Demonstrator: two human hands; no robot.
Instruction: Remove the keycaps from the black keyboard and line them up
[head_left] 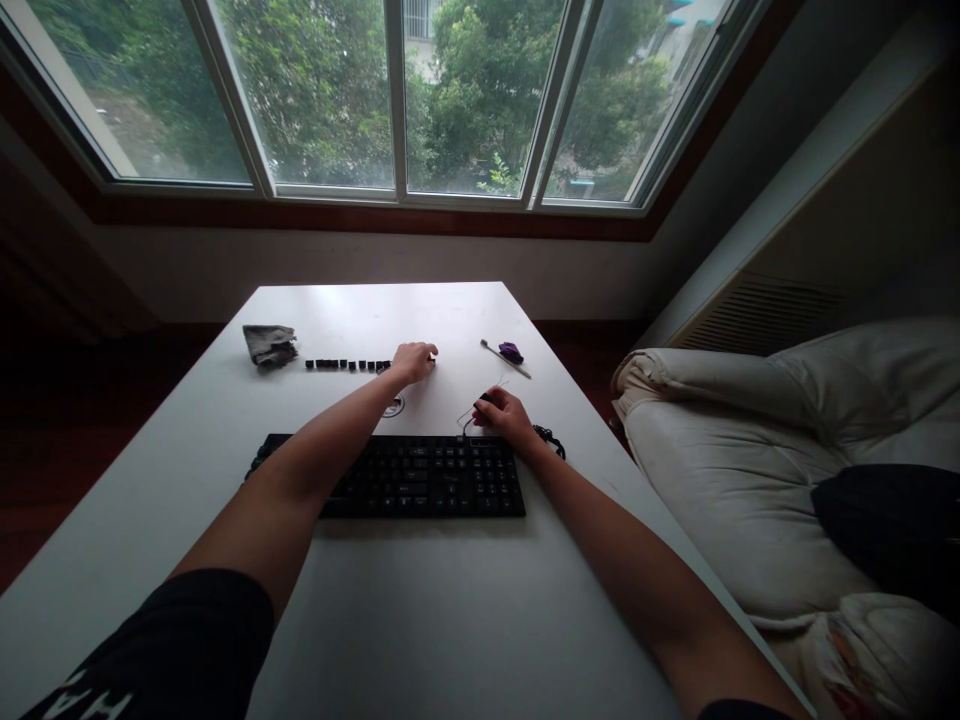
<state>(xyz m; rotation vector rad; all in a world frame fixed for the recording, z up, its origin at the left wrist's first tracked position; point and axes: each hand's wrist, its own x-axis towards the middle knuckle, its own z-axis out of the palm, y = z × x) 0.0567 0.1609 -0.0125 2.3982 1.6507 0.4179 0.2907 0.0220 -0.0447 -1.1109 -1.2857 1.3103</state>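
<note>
A black keyboard [442, 480] lies on the white table below my forearms. Beyond it, a row of small black keycaps [341, 365] runs left to right. My left hand [412, 363] is at the right end of that row, fingers closed on a dark keycap [431, 360] that is mostly hidden. Just above the keyboard's right part, my right hand [502, 414] pinches a small black tool with thin wire ends, which looks like a keycap puller [486, 397]. Partly behind my left forearm, a round ring-like item [394, 405] rests on the table.
A crumpled grey cloth [268, 345] sits at the table's far left. A thin brush [505, 358] and a purple item [511, 352] lie at the far right. A coiled black cable [551, 440] is beside my right wrist. A pale sofa [735, 480] stands right of the table [420, 610].
</note>
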